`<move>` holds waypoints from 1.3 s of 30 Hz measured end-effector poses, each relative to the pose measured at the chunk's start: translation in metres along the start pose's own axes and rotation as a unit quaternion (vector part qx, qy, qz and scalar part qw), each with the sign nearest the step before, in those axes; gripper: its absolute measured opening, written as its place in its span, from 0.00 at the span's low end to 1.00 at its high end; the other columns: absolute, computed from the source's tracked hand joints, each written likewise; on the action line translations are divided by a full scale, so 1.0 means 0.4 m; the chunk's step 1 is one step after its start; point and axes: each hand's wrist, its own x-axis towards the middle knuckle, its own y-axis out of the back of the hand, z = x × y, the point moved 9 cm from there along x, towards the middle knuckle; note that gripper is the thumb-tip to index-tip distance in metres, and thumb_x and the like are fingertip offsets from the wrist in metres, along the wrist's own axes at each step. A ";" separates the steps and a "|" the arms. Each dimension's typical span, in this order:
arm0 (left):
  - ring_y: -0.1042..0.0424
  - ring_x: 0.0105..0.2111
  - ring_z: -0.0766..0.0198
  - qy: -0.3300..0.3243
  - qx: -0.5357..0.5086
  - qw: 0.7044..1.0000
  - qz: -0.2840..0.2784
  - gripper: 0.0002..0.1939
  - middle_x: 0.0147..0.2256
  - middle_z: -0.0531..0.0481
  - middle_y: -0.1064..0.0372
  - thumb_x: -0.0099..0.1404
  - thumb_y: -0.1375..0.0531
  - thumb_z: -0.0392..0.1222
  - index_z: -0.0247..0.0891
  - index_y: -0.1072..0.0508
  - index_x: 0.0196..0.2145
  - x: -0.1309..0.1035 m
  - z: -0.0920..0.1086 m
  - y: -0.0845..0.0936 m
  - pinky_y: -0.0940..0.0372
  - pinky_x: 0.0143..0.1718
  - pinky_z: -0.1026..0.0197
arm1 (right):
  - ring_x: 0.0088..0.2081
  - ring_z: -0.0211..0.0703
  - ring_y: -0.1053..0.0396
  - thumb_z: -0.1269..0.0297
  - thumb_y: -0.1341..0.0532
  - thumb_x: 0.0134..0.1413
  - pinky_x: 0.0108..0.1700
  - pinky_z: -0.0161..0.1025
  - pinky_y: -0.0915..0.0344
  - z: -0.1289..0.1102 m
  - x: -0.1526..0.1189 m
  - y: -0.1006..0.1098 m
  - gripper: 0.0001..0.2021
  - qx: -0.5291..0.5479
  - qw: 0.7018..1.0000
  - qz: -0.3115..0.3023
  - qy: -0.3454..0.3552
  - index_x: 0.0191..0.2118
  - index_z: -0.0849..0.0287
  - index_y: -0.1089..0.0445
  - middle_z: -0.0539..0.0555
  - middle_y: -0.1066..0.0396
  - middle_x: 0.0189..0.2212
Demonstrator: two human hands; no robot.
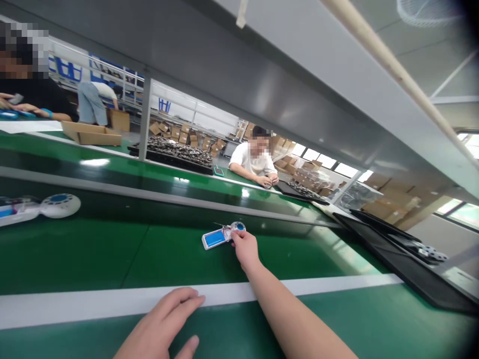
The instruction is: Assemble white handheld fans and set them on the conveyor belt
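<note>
A white device (215, 239) with a blue rectangular part and a round end lies on the green belt (172, 259). My right hand (245, 248) pinches it near the round end, fingertips together. Thin wires show at its middle. My left hand (164, 321) is at the bottom, over the near edge of the white strip, fingers apart and holding nothing. A second white device (60, 205) with a round end and a blue part is on the belt at the far left, partly cut off by the frame.
A metal shelf (262, 94) hangs slantwise overhead. Across the belt, a person in white (252, 162) sits beside trays of small parts (179, 152). Another person is at far left, near an open cardboard box (92, 134). Black trays (404, 259) stand at right.
</note>
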 end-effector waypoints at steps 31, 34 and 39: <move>0.28 0.40 0.61 0.006 -0.115 0.982 -0.152 0.16 0.41 0.49 0.26 0.59 0.42 0.33 0.41 0.26 0.45 0.000 0.040 -0.042 0.30 0.40 0.58 | 0.33 0.50 0.31 0.43 0.40 0.57 0.35 0.38 0.35 0.003 -0.329 0.087 0.20 -0.022 0.998 -0.060 0.029 0.34 0.56 0.24 0.52 0.27 0.30; 0.28 0.39 0.62 -0.009 -0.120 0.984 -0.132 0.16 0.40 0.50 0.26 0.58 0.42 0.34 0.41 0.26 0.45 -0.001 0.039 -0.038 0.30 0.40 0.60 | 0.34 0.51 0.30 0.42 0.41 0.56 0.35 0.38 0.33 -0.001 -0.330 0.087 0.21 -0.033 0.997 -0.068 0.026 0.34 0.55 0.24 0.52 0.26 0.31; 0.26 0.39 0.62 -0.026 -0.100 0.981 -0.166 0.14 0.40 0.51 0.24 0.60 0.38 0.42 0.40 0.23 0.44 -0.005 0.033 -0.074 0.30 0.43 0.60 | 0.41 0.56 0.27 0.38 0.39 0.48 0.38 0.39 0.29 0.054 -0.314 0.111 0.22 -0.080 0.995 -0.066 0.009 0.34 0.51 0.21 0.52 0.25 0.39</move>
